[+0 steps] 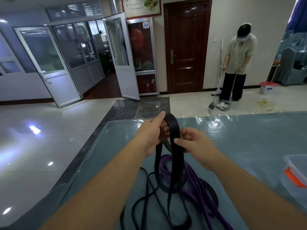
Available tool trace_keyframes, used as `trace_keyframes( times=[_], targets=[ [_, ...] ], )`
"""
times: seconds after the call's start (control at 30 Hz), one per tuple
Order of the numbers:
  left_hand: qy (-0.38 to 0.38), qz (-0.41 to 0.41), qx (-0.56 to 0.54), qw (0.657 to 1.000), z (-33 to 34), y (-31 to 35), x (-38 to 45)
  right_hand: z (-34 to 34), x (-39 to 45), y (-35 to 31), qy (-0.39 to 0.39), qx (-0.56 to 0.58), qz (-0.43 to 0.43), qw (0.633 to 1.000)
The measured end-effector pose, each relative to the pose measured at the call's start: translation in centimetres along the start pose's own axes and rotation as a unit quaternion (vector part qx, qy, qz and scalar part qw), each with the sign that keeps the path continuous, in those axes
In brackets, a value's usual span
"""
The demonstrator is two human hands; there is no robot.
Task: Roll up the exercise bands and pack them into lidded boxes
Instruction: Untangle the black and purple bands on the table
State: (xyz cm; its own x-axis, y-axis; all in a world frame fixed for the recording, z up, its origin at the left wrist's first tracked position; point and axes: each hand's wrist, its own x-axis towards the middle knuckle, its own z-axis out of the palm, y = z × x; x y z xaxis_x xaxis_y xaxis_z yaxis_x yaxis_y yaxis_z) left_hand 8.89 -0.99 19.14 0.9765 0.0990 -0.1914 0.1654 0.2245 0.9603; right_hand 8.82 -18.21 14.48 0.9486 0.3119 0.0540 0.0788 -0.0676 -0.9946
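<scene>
We hold the wide black band (172,130) up above the table (249,138), its top fold arched between both hands while its two legs hang down into the heap below. Our left hand (153,132) has its fingers closed round the left side of the fold, fingertips up at the crest; our right hand (193,143) pinches the right leg between thumb and fingers just under the bend. Beneath lie the purple band (196,185) and thinner black bands (146,188), looped through one another. To roll this well, we judge it best to lift the band free of the tangle first, lay the two legs flat against each other, then start a tight turn at the fold and keep even tension so the coil does not spring apart. A lidded box (297,170) waits at the right edge of the table, well apart from the heap.
</scene>
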Motion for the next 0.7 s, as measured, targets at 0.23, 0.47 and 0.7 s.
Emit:
trace_keyframes(
  times=[0.23,0.47,0.7],
  targets=[
    [-0.016,-0.031,0.123,0.992,-1.6,-1.8,-0.4,0.0,1.7,-2.6,0.048,-0.041,0.004,0.998],
    [-0.037,0.107,0.282,0.953,-1.5,-2.5,0.2,-1.4,1.7,-3.0,0.074,-0.004,0.018,0.997],
    [-0.039,0.167,0.333,0.927,0.0,-2.4,0.2,-1.9,0.8,-4.8,0.059,0.038,0.009,0.997]
  ],
)
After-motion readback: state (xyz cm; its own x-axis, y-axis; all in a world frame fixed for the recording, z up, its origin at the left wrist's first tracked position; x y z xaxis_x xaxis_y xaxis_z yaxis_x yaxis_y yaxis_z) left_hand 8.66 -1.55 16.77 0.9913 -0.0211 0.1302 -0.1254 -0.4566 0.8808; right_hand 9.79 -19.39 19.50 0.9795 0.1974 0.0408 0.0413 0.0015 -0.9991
